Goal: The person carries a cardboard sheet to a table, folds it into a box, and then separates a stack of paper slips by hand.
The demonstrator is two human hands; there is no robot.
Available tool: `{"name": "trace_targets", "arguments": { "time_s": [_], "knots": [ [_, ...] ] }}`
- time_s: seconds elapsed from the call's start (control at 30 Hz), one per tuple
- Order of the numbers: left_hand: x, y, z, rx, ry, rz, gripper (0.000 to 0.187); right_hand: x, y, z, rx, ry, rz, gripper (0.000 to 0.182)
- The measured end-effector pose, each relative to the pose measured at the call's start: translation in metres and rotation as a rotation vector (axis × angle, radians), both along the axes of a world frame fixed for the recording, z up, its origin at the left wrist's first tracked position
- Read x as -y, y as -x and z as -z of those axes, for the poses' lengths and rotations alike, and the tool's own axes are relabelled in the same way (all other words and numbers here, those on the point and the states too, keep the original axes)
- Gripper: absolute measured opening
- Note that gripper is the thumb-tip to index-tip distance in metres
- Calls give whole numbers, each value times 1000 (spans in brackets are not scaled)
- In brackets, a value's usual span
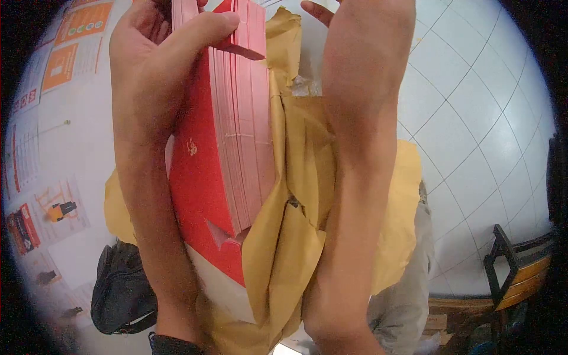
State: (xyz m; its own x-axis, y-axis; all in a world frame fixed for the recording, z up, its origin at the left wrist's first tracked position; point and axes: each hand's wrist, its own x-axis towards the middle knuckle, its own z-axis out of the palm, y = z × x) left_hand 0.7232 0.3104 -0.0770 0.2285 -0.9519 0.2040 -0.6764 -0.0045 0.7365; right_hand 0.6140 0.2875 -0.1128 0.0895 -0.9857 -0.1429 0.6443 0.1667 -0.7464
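Note:
At the upper left, my left hand [160, 53] is closed on a small pink-edged bundle [251, 35], its thumb lying across the top. Below it, a thick stack of pink-edged sheets with a red cover [198, 177] lies in torn brown wrapping paper [305, 136]. The cover is torn near its lower corner. My right hand [361, 41] is at the top, right of the wrapping; one finger shows stretched out, apart from the hand, with nothing visible in it. Its other fingers are hidden or outside the frame.
Posters [59, 207] hang on the white surface at left. A black bag [121, 290] is at lower left. White tiled floor [473, 118] spreads at right, with a wood and black metal piece of furniture [523, 284] at lower right. Grey trousers [408, 290] show below.

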Motion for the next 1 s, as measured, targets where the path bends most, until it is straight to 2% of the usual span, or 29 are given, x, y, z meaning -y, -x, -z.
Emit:
{"name": "trace_targets", "arguments": {
  "time_s": [0.37, 0.5, 1.0],
  "knots": [
    [1, -5, -2, 13, -10, -8, 28, 0, 0, 7, 0, 48, -10, 86],
    [2, -58, -5, 159, -93, 93, 34, 1, 0, 9, 11, 63, -31, 81],
    [0, -41, -6, 78, -79, 1, 29, 11, 9, 29, 132, 178, -189, 62]
  ]
}}
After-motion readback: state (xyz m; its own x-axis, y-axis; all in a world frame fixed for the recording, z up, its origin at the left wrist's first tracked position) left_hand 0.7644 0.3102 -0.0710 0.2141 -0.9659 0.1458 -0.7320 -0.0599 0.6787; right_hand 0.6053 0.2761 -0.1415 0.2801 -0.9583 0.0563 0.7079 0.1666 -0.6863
